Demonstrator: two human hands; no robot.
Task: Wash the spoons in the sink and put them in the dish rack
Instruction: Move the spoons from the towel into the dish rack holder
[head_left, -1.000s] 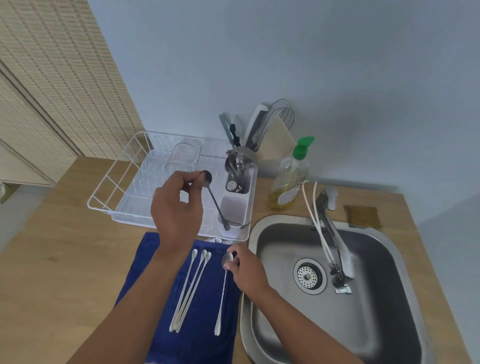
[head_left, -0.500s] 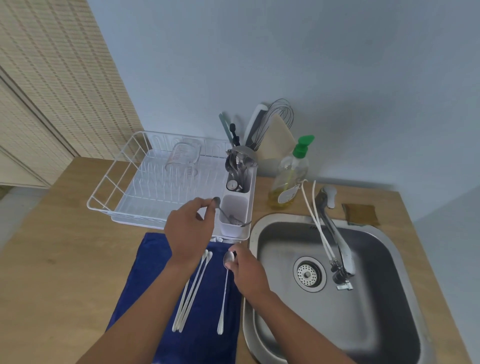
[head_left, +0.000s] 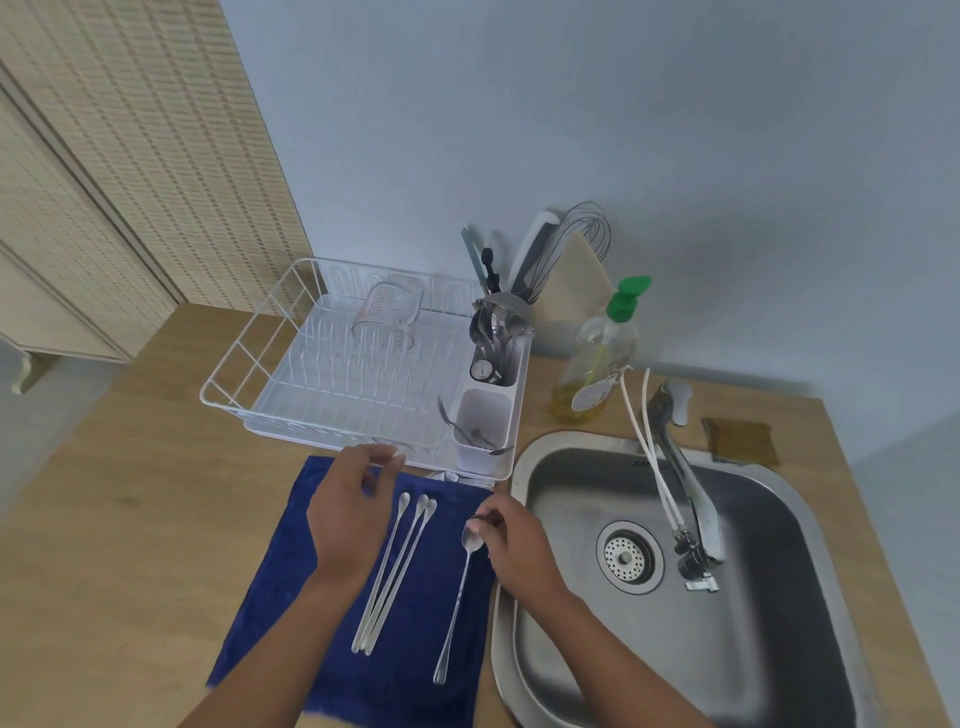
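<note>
Three long-handled spoons (head_left: 390, 566) lie side by side on a blue towel (head_left: 291, 597). A fourth long spoon (head_left: 457, 597) lies to their right. My right hand (head_left: 511, 545) pinches that spoon at its bowl end. My left hand (head_left: 350, 512) hovers over the towel's upper left with relaxed fingers and holds nothing. A white dish rack (head_left: 249, 364) stands behind the towel. Spoons (head_left: 470, 434) lean in its near cutlery cup (head_left: 480, 452). The steel sink (head_left: 769, 597) is on the right.
A soap bottle (head_left: 597, 364) with a green pump stands behind the sink. A tap (head_left: 685, 488) reaches over the basin, with a brown sponge (head_left: 740, 439) at the far right. Utensils fill a holder (head_left: 530, 270) by the wall. A clear measuring cup (head_left: 384, 312) sits in the rack.
My left hand lowered a spoon into the rack's near cutlery cup, let go, and drew back over the towel. My right hand stayed on the fourth spoon.
</note>
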